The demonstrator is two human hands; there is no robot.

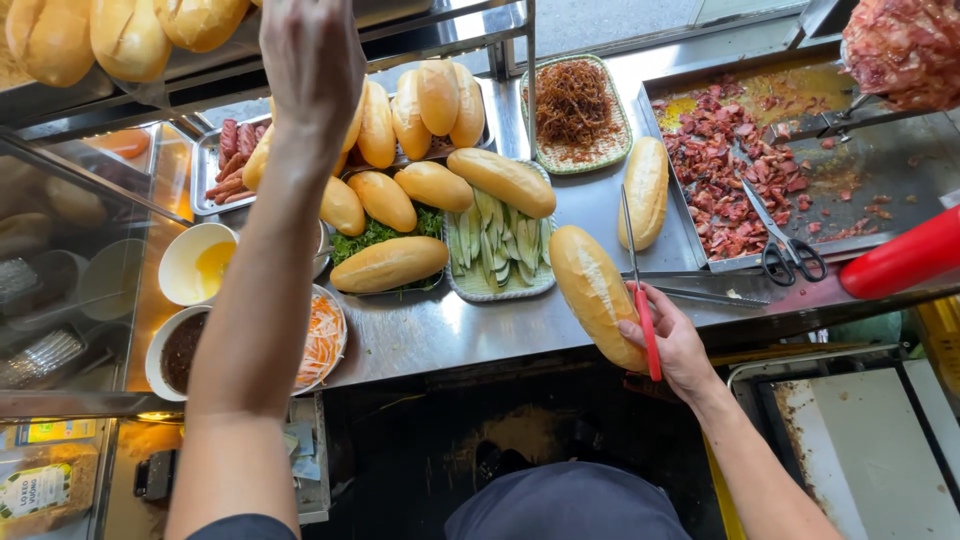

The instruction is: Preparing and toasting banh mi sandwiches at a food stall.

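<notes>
My right hand (672, 342) grips the near end of a golden baguette (590, 288) that rests on the steel counter (440, 330). The same hand also holds a thin red-handled knife (645, 325), blade pointing away along the loaf. My left hand (312, 62) is raised high, back towards me, reaching to the upper shelf where several loaves (120, 35) lie. Its fingertips are cut off by the top edge, so any hold is hidden. More baguettes (432, 185) are piled below it.
A steel tray of chopped red meat (715, 165) holds black-handled scissors (792, 255). A basket of dark shredded meat (575, 108), cucumber slices (495, 245), bowls of yellow sauce (195, 265), dark sauce (180, 350), shredded carrot (322, 340), and a red bottle (900, 262) surround them.
</notes>
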